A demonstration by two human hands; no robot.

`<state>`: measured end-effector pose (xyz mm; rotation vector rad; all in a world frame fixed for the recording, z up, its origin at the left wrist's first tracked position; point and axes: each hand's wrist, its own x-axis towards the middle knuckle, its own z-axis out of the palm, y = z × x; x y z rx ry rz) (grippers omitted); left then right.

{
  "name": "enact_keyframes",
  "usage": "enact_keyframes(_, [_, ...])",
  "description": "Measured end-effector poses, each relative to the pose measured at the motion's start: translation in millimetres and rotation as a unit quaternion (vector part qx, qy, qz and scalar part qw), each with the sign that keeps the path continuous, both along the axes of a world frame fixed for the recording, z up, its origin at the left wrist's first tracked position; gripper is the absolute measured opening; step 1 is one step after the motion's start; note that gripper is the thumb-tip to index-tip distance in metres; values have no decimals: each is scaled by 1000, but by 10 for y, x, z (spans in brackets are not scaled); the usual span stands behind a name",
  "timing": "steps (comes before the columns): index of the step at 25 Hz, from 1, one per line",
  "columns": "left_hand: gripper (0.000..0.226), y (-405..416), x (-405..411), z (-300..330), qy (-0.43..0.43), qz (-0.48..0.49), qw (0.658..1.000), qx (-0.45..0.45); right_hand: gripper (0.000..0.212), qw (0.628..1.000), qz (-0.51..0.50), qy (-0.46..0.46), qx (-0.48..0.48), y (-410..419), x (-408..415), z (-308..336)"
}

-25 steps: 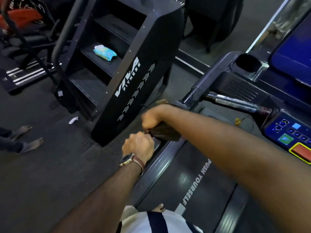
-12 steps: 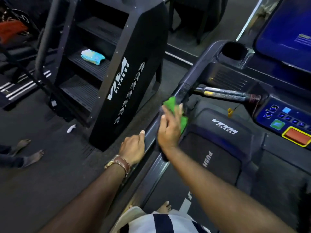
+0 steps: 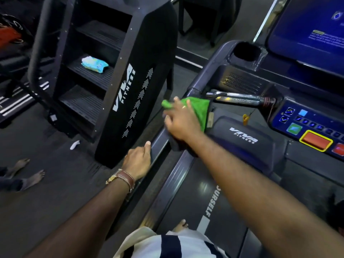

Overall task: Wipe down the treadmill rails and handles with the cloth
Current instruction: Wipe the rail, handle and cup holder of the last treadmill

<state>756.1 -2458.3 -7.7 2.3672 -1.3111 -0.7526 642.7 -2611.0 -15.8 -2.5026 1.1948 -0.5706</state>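
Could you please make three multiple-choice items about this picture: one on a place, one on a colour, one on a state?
1. Where does the blue-white packet lie?
A. On a step of the stair machine
B. In the cup holder
C. On the floor

2. What colour is the cloth?
A. Red
B. Green
C. White

3. What is the left hand doing?
A. Pressing a button
B. Holding the cloth
C. Resting on the side rail

Answers:
1 A, the packet lies on a black step.
2 B, the cloth under the right hand is green.
3 C, the left hand rests on the side rail.
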Motion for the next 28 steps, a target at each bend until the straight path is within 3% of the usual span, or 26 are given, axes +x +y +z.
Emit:
enact_keyframes(2, [65, 12, -17, -7, -19, 1, 1000, -2, 35, 991, -108, -65, 42, 152, 14, -11])
enact_keyframes(6, [61, -20, -14, -39, -44, -6, 999, 5, 29, 991, 96, -66, -67, 429, -22, -217])
enact_keyframes(9, [60, 5, -18, -32, -41, -5, 999, -14, 29, 980, -88, -176, 26, 427, 75, -148])
enact_keyframes(10, [59, 22, -24, -30, -42, -6, 999, -18, 31, 974, -106, -200, 31, 560, 103, -200])
enact_keyframes(13, [55, -13, -36, 28, -26, -9, 999, -23, 35, 978, -4, -203, -36, 526, -59, -456])
enact_keyframes(16, [60, -175, -55, 65, -11, -30, 999, -15, 46, 930, -198, -290, 105, 463, 23, -302])
enact_keyframes(17, [61, -222, -61, 60, -10, -34, 999, -16, 46, 930, -193, -285, 130, 639, 79, -279])
enact_keyframes(20, [61, -288, -77, 29, -20, -41, 999, -14, 42, 961, -61, -266, 48, 695, 12, -383])
enact_keyframes(23, [59, -276, -72, -12, -31, -38, 999, -15, 46, 893, -232, -342, 178, 457, 75, -283])
enact_keyframes(24, [59, -260, -70, -14, -25, -38, 999, -19, 48, 890, -245, -336, 189, 580, 126, -253])
enact_keyframes(26, [60, -305, -58, 10, -6, -44, 999, -15, 50, 924, -185, -293, 159, 902, 193, -241])
enact_keyframes(28, [62, -442, -43, -2, 9, -44, 999, -5, 52, 925, -161, -323, 120, 692, 138, -368])
